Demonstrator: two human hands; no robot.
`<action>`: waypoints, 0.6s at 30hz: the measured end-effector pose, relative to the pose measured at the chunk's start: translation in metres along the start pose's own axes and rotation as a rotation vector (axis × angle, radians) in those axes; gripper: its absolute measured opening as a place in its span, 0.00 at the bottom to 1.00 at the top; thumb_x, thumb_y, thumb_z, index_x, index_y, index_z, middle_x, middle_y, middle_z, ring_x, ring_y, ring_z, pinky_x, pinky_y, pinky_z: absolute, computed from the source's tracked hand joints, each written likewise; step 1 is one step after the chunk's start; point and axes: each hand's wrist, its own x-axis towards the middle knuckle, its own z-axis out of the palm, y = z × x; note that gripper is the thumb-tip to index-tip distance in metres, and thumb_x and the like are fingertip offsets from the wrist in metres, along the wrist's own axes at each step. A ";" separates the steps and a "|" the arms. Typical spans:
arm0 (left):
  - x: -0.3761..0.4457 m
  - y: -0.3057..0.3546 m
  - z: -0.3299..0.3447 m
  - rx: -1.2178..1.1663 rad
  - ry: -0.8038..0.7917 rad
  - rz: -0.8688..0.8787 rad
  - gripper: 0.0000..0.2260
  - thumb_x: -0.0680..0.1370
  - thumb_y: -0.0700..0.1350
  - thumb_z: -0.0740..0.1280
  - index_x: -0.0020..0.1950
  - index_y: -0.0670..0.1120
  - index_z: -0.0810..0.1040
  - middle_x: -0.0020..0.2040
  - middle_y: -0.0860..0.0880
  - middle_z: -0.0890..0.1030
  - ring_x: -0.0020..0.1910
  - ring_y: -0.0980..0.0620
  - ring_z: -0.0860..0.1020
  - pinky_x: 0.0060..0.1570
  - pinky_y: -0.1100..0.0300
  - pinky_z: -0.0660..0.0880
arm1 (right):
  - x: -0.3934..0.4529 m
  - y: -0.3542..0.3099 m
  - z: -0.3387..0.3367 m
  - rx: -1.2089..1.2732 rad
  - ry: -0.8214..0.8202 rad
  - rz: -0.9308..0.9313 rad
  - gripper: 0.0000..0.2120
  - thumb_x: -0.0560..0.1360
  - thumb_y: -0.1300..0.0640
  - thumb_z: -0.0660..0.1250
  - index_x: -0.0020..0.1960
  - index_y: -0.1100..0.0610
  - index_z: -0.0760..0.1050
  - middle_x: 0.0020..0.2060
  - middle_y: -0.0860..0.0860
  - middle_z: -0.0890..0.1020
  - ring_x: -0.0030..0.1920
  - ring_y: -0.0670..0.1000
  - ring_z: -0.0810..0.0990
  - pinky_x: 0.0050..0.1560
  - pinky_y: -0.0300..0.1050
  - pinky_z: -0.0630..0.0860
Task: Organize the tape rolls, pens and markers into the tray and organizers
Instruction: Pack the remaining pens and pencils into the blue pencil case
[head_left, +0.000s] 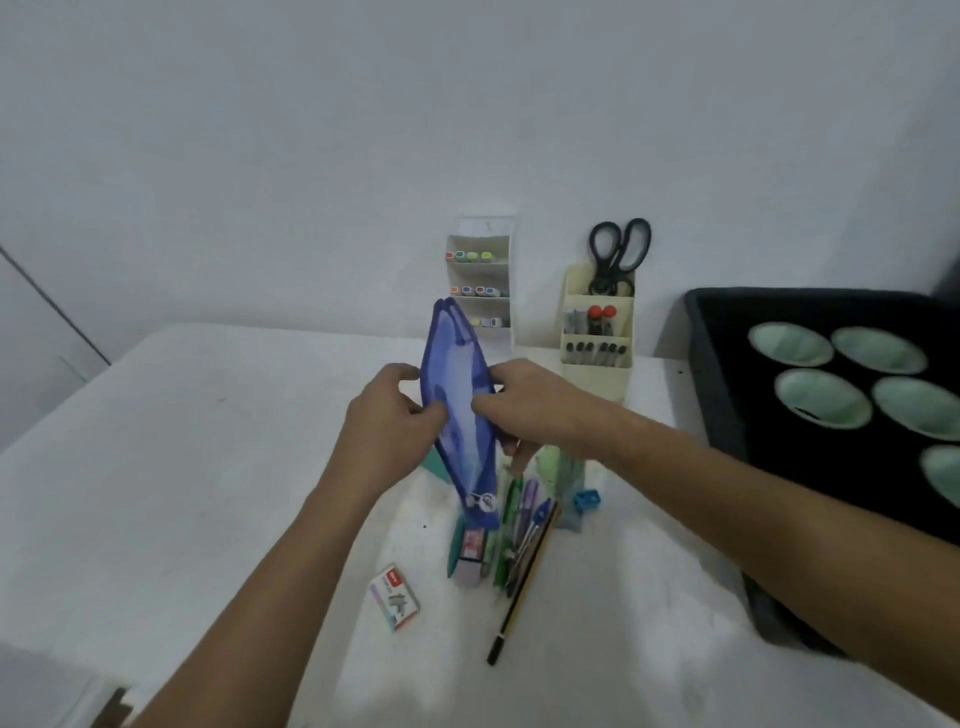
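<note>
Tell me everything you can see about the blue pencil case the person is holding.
The blue pencil case is a long, slim pouch of soft, slightly see-through material, darker blue at the edges and paler down the middle. It is held up above the table, its far end pointing up and away, with a small metal zip pull at the near, lower end. The left hand and right hand pinch its two sides. Pens and a pencil lie below it.

Nothing legible appears anywhere. The small staples box, lying near the desk's front edge, carries a red label patch with print too blurred to read. The stapler beside it shows a pink-red sticker, likewise unreadable.
</note>
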 end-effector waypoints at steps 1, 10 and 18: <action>-0.001 0.006 0.011 -0.008 -0.042 0.042 0.15 0.74 0.49 0.67 0.60 0.49 0.73 0.38 0.48 0.83 0.39 0.49 0.82 0.42 0.51 0.80 | -0.014 0.008 -0.014 -0.040 -0.017 0.035 0.11 0.78 0.58 0.59 0.58 0.60 0.72 0.38 0.57 0.80 0.29 0.51 0.78 0.28 0.43 0.80; -0.001 0.029 0.075 -0.050 -0.382 0.113 0.07 0.75 0.43 0.67 0.51 0.45 0.81 0.37 0.45 0.83 0.33 0.49 0.79 0.37 0.55 0.77 | -0.102 0.081 -0.092 -0.239 0.022 0.253 0.06 0.73 0.59 0.61 0.40 0.53 0.76 0.29 0.52 0.75 0.25 0.48 0.67 0.25 0.38 0.63; 0.008 0.039 0.117 0.173 -0.470 0.079 0.15 0.79 0.53 0.63 0.51 0.42 0.80 0.44 0.46 0.82 0.35 0.52 0.78 0.36 0.60 0.76 | -0.091 0.099 -0.106 -0.473 0.331 0.244 0.09 0.72 0.52 0.67 0.39 0.58 0.78 0.31 0.49 0.79 0.35 0.49 0.80 0.36 0.43 0.76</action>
